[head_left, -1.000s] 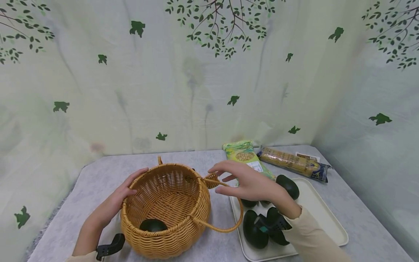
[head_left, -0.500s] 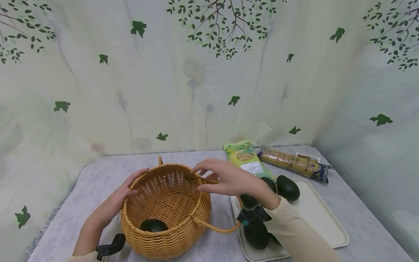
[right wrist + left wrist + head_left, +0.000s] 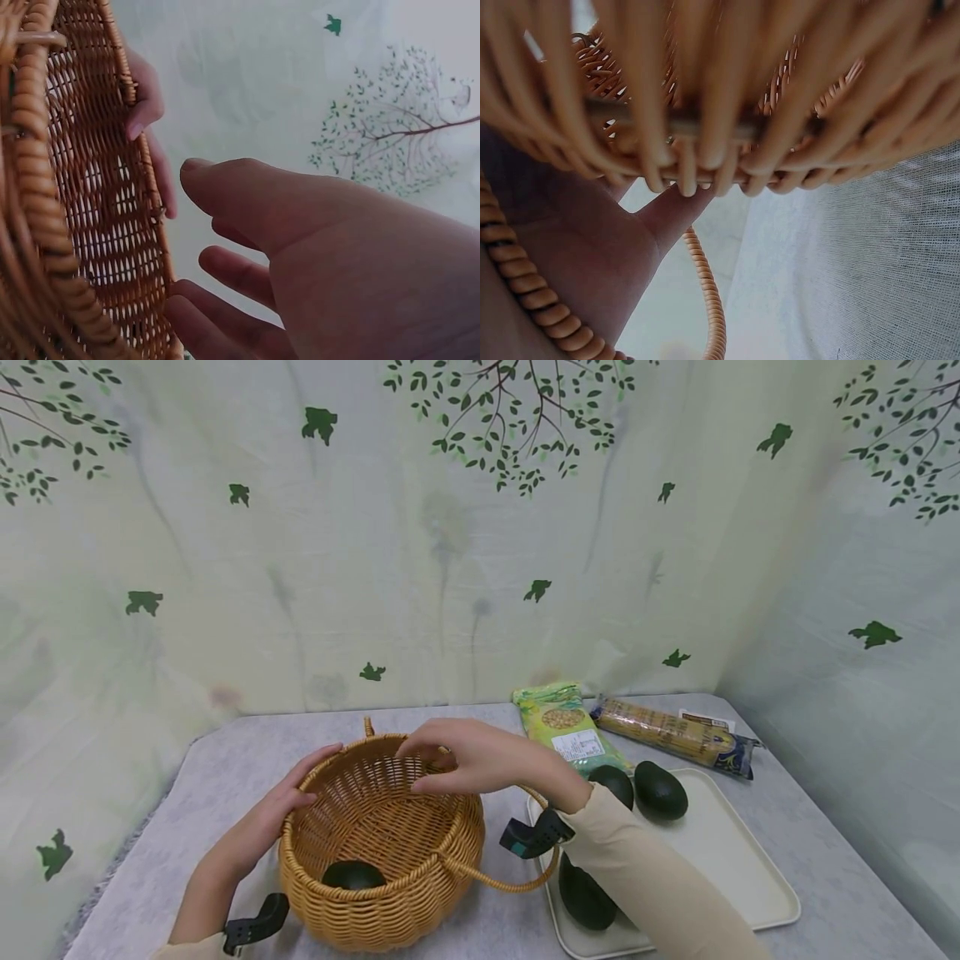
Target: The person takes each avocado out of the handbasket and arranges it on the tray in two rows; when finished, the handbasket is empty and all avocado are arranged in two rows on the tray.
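A round wicker basket [image 3: 378, 914] stands tilted toward me, its opening facing up. Inside, near the front wall, lies a dark green avocado [image 3: 354, 875]. My left hand [image 3: 258, 827] grips the basket's left rim, thumb over the edge; the right wrist view shows that thumb [image 3: 139, 120] on the inner side. Over the back right of the opening hovers my right hand [image 3: 472, 758], palm down, fingers loosely bent and nothing between them. In the right wrist view its fingers [image 3: 232, 270] are spread close to the rim. A looped handle [image 3: 517, 887] sticks out at the basket's right.
To the right, a white tray [image 3: 738, 852] holds several avocados [image 3: 660, 791], some partly hidden by my right sleeve [image 3: 645, 877]. Behind it lie a green bag [image 3: 562, 718] and a long pack of noodles [image 3: 667, 727]. A patterned curtain [image 3: 450, 568] encloses the table.
My right hand has moved left, from beside the basket's right rim to over its opening. The left hand and basket stay where they were.
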`<action>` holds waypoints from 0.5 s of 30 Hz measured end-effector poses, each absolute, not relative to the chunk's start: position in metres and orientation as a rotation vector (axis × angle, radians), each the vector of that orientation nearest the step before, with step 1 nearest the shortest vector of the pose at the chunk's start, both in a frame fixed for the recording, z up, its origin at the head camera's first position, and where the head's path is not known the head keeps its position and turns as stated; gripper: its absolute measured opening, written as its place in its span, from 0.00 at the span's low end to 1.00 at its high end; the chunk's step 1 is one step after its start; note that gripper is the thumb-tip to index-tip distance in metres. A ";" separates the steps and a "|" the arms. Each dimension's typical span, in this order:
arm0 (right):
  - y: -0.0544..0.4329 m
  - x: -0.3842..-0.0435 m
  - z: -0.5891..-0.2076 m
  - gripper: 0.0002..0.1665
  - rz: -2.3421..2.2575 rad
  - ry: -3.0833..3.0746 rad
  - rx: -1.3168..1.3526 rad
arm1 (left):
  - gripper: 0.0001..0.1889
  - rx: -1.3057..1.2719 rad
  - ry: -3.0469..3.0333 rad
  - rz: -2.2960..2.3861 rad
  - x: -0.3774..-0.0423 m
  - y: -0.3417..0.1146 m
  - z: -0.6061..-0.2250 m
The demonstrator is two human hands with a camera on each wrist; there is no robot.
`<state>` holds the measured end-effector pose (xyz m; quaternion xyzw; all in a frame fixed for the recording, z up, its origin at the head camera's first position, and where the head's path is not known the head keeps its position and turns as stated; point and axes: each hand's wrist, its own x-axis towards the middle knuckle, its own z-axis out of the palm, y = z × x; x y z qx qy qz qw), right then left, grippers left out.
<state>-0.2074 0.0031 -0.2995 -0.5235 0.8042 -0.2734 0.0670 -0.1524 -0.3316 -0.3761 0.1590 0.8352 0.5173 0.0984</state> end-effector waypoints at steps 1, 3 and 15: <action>0.000 -0.208 -0.299 0.25 -0.813 2.416 -1.567 | 0.34 0.466 2.471 1.529 -0.152 -0.332 -0.376; -0.007 -0.210 -0.297 0.26 -0.793 2.395 -1.537 | 0.33 0.452 2.470 1.526 -0.153 -0.332 -0.377; -0.041 -0.221 -0.296 0.27 -0.602 2.235 -1.513 | 0.32 0.437 2.485 1.502 -0.152 -0.332 -0.379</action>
